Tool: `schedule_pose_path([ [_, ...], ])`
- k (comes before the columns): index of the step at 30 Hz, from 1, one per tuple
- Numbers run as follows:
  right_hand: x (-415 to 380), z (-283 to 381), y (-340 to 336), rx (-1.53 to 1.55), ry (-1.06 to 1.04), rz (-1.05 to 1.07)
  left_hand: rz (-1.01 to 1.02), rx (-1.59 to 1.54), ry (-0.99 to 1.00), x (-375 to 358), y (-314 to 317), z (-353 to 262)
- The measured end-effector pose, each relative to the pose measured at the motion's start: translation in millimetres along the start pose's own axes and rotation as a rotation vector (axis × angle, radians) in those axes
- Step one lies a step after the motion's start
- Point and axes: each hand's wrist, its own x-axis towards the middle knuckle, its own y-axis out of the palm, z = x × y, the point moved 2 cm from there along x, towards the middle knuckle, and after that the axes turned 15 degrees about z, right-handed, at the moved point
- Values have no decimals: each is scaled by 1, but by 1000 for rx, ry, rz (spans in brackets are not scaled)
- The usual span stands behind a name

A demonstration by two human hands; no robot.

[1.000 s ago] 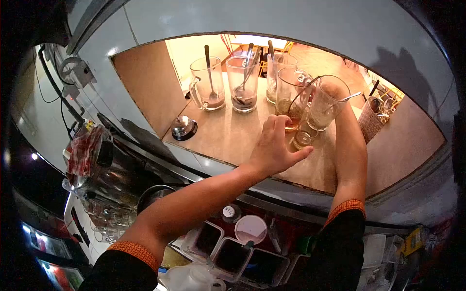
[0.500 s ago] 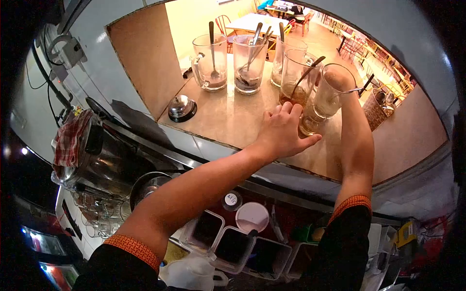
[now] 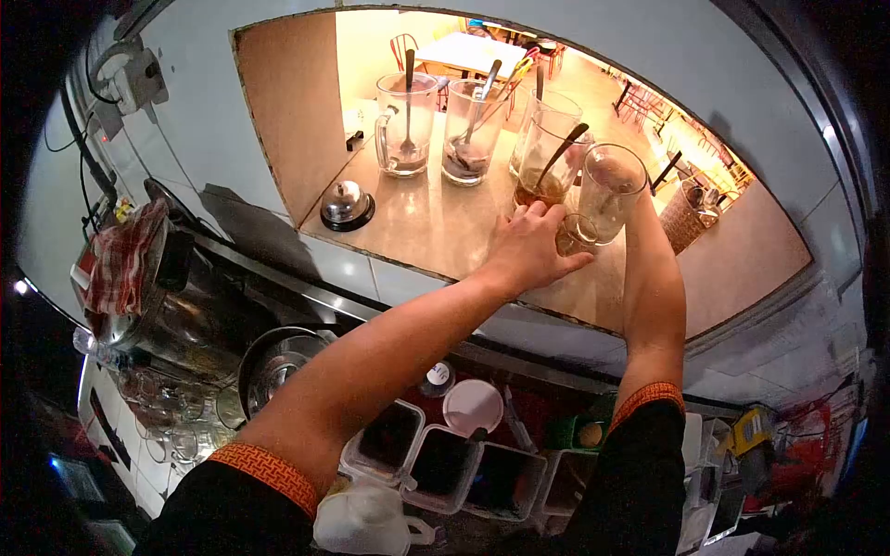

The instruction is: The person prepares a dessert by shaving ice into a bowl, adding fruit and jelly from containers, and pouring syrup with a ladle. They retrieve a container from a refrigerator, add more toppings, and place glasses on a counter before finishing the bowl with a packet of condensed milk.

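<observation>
Several tall glass mugs with spoons stand on the pass-through counter (image 3: pixel 436 222). My left hand (image 3: pixel 530 243) lies low at the near side of a glass mug (image 3: pixel 547 167) with amber liquid and a dark-handled spoon. Its thumb is stretched out to the right, apart from the fingers, beside a small glass (image 3: pixel 577 233). Behind another glass mug (image 3: pixel 612 199), my right hand (image 3: pixel 619 176) shows through the glass, closed around its far side; the fingers are partly hidden. Two glass mugs with dark residue, one left (image 3: pixel 406 125) and one in the middle (image 3: pixel 468 139), stand farther left.
A silver service bell (image 3: pixel 348 204) sits at the counter's left edge. Below are a large metal pot (image 3: pixel 190 306), several glasses (image 3: pixel 190 435), dark-filled plastic tubs (image 3: pixel 443 468), a round white lid (image 3: pixel 473 408) and a white jug (image 3: pixel 362 521). Tables and chairs show beyond the opening.
The view has shifted slightly. My right hand and its mug have come a little closer to the amber-liquid mug. My left hand has stayed beside the glasses.
</observation>
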Motion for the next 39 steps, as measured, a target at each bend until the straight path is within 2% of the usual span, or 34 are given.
schedule_pose_path([
  [4, -6, 17, 11, 40, -9, -66, 16, -34, -14, -4, -10, -3],
  [9, -8, 51, 40, 72, -51, -146, 27, -148, 87, -11, -12, 2],
  [13, 5, 60, 70, 118, -128, -189, 41, -220, 132, -49, -34, 0],
  [15, 27, 59, 90, 157, -152, -181, 122, -382, 175, -81, -51, 6],
  [16, 49, 56, 102, 184, -160, -160, 89, -457, 278, -104, -70, 2],
  [17, 81, 50, 115, 219, -163, -116, 50, -441, 232, -133, -92, 0],
  [21, 277, 36, 202, 361, -111, 204, 141, -445, 233, -276, -188, -7],
  [22, 328, 36, 235, 385, -88, 293, 68, -374, 279, -317, -207, -2],
  [23, 371, 36, 270, 409, -61, 370, 109, -394, 222, -359, -225, 1],
  [26, 452, 32, 363, 462, 30, 511, -12, -205, 99, -487, -277, 7],
  [31, 505, 14, 463, 539, 143, 525, -179, -115, -351, -684, -342, 5],
  [33, 516, 0, 492, 570, 195, 500, -355, -180, -476, -748, -352, 16],
  [37, 526, -35, 547, 656, 278, 396, -605, -104, -802, -848, -372, 80],
  [39, 529, -57, 573, 711, 302, 311, -692, -92, -855, -878, -383, 134],
])
